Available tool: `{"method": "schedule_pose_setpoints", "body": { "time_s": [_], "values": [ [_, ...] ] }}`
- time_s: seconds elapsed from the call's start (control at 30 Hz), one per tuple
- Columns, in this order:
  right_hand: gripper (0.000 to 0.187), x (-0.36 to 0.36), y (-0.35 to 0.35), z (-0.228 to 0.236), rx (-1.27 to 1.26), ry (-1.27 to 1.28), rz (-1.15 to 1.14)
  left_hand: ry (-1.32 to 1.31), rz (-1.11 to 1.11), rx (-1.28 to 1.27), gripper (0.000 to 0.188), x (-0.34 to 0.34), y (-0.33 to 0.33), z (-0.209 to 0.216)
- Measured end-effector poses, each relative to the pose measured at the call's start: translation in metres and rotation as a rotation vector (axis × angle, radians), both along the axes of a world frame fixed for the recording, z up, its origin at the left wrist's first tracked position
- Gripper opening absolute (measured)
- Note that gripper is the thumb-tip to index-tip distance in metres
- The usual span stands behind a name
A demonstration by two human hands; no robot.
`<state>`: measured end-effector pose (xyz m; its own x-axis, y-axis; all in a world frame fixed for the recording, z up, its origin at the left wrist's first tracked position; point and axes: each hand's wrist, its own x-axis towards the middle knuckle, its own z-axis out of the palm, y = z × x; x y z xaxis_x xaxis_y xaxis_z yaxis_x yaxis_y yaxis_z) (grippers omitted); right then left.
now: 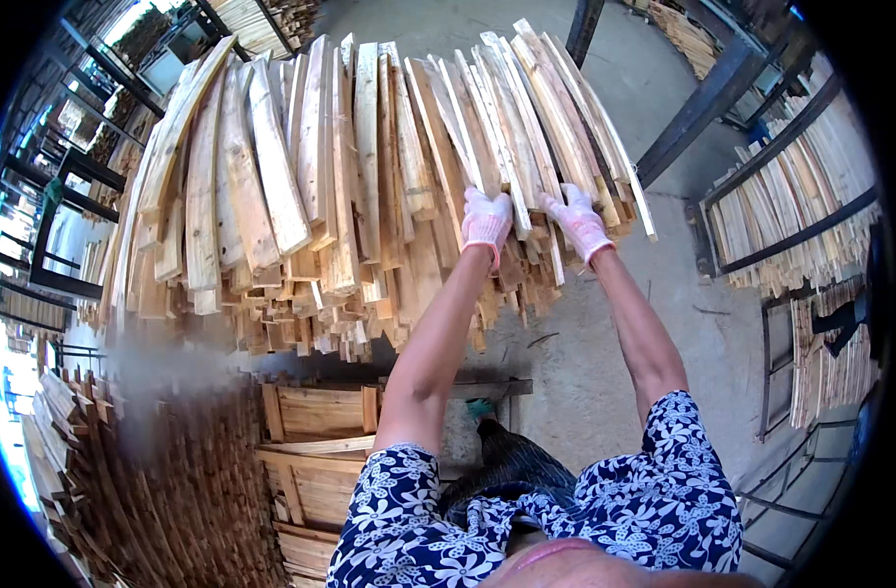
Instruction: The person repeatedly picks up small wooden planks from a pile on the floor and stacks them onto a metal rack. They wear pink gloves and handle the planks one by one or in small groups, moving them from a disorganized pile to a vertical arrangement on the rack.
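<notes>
A large stack of long, rough-sawn wooden slats (289,186) lies in front of me, its uneven near ends pointing my way. Both my hands wear pale pinkish knit gloves and reach to the stack's right part. My left hand (487,220) is closed at the near end of some slats, its fingertips partly hidden by the wood. A short distance to its right, my right hand (578,221) grips slat ends with the thumb toward the left hand. Between the two hands, several slat ends (529,186) show. How many slats each hand holds is hidden.
Below left are a big pile of dark-ended wood (188,490) and a wooden crate (320,416). Dark metal posts (702,113) rise at the far right. Racks of slats (791,211) stand along the right, beside the concrete floor (605,338). A blurred smudge covers part of the left.
</notes>
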<state>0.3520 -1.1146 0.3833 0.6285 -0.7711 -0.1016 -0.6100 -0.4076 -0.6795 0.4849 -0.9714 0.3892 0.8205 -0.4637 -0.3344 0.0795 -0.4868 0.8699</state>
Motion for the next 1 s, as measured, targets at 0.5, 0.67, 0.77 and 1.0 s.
{"method": "schedule_pose_setpoints", "body": {
  "time_s": [0.5, 0.67, 0.77, 1.0],
  "values": [
    [0.071, -0.1, 0.063, -0.03, 0.992, -0.578, 0.05, 0.65, 0.018, -0.462, 0.063, -0.094, 0.089, -0.018],
    [0.075, -0.119, 0.098, 0.011, 1.05, -0.445, 0.146, 0.634, -0.06, -0.296, 0.069, -0.113, 0.107, 0.026],
    [0.073, -0.176, 0.145, -0.008, 1.05, -0.545, 0.217, 0.663, -0.244, -0.294, 0.092, -0.149, 0.168, 0.06],
    [0.071, -0.175, 0.135, -0.129, 0.996, -0.705, 0.101, 0.414, -0.315, -0.493, 0.077, -0.143, 0.161, -0.09]
  ]
}}
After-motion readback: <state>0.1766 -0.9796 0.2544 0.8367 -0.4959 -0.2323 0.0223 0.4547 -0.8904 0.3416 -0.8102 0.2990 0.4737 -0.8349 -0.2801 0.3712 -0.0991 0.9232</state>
